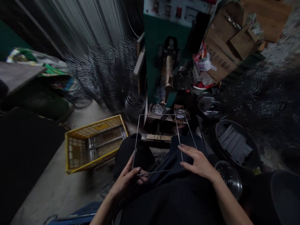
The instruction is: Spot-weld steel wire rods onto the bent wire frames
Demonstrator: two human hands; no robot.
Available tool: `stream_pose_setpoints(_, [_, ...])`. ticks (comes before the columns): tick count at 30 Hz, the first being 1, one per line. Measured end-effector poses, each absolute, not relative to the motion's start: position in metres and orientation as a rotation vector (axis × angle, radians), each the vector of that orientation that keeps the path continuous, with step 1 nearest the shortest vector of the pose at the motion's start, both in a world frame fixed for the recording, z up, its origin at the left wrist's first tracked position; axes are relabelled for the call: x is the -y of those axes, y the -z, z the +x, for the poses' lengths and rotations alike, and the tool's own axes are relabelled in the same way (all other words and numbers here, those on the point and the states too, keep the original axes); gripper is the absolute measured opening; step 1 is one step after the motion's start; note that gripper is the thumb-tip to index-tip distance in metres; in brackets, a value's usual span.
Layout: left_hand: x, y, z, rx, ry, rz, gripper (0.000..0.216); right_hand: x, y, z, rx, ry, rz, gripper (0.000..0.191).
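A thin metal wire frame (136, 140), bent into a roughly rectangular shape, is held above my lap. My left hand (128, 178) is closed on its lower left corner, thumb on top. At the right side my right hand (198, 161) has thumb and fingertips on one of the wires, with the other fingers loosely extended. The frame's far edge passes in front of a small round dish (158, 109) of tiny metal pieces. Several loose wires (159, 162) lie across my dark-clothed lap.
Ahead stands a green machine (153, 53) with a copper-coloured arm (168, 73). A yellow crate (93, 167) holding metal rods is at left, near stacked wire racks (105, 72). To the right are a tub (256, 156) of grey strips, a metal bowl (237, 184) and a cardboard box (220, 62).
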State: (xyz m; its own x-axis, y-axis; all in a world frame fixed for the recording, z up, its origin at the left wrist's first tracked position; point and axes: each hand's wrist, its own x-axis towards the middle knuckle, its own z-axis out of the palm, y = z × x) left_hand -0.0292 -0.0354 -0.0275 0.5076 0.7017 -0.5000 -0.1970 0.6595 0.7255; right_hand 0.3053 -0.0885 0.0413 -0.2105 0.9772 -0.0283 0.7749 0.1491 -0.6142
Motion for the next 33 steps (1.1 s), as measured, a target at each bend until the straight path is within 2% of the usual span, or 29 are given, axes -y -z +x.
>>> stream_pose_setpoints(15, [0.033, 0.026, -0.029, -0.832, -0.598, 0.665, 0.103, 0.083, -0.033, 0.294, 2.057, -0.767, -1.746, 0.059])
stream_pose_setpoints(23, [0.037, 0.021, -0.007, -0.780, -0.569, 0.657, 0.100, 0.060, -0.022, 0.232, 2.176, -0.895, -1.399, 0.068])
stream_pose_setpoints(33, [0.036, 0.013, -0.021, -0.822, -0.688, 0.638, 0.102, 0.078, -0.020, 0.257, 2.053, -0.900, -1.591, 0.066])
